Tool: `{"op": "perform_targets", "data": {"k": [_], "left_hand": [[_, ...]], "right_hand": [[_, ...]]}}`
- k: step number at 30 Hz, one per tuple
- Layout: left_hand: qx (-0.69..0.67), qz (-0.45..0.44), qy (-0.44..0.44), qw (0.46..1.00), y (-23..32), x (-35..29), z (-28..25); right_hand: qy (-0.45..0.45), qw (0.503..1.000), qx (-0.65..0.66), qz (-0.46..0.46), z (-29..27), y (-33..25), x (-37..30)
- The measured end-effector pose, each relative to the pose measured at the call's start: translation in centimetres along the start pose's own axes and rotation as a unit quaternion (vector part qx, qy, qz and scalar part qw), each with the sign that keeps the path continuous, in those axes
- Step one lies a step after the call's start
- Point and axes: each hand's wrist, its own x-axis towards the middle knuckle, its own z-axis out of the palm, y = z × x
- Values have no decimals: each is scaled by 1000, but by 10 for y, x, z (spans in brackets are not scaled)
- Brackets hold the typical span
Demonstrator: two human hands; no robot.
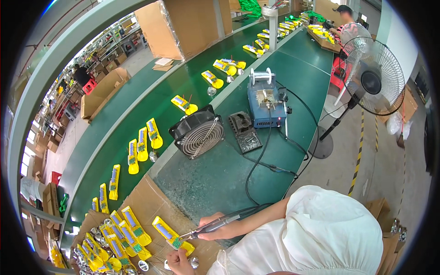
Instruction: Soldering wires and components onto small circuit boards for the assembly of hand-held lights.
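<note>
My right hand [212, 225] is closed around a soldering iron [215, 224], its tip at the green circuit board [177, 243] of a yellow flashlight housing [166, 231]. That housing lies on a cardboard sheet, with a blue-purple cell in its upper part. My left hand [178, 262] is closed in a pinch just below the housing's wide end; what it pinches is too small to make out. A shiny reflector cup [194, 262] sits beside its fingers. To the left lie several similar yellow housings [129, 233] with boards and cells, among silvery reflectors [143, 266].
A black box fan [198, 134], a soldering stand [245, 133] and a blue soldering station [266, 107] stand on the green bench, cables trailing toward me. The green conveyor [137, 110] carries more housings. A pedestal fan [372, 82] and a co-worker [343, 20] are at far right.
</note>
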Motion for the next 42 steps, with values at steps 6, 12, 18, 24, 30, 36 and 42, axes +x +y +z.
{"op": "perform_targets", "data": {"k": [6, 12, 18, 24, 30, 36, 42], "left_hand": [[-75, 26, 30, 996, -21, 8, 6], [-28, 15, 37, 999, -30, 12, 4], [-29, 12, 49, 998, -24, 7, 2], [-28, 39, 56, 997, -28, 6, 4], [-14, 18, 48, 999, -23, 9, 5], [-27, 13, 50, 998, -19, 15, 4], [-26, -5, 46, 999, -25, 12, 4]], "right_hand": [[23, 999, -23, -35, 1, 1, 0], [28, 998, -49, -32, 2, -3, 1], [26, 994, -92, -52, 7, 0, 2], [20, 995, -102, 0, 7, 3, -3], [36, 994, -106, 16, 6, 3, 0], [55, 991, -113, 34, 1, 7, 1], [39, 993, -109, 36, 7, 11, 6]]}}
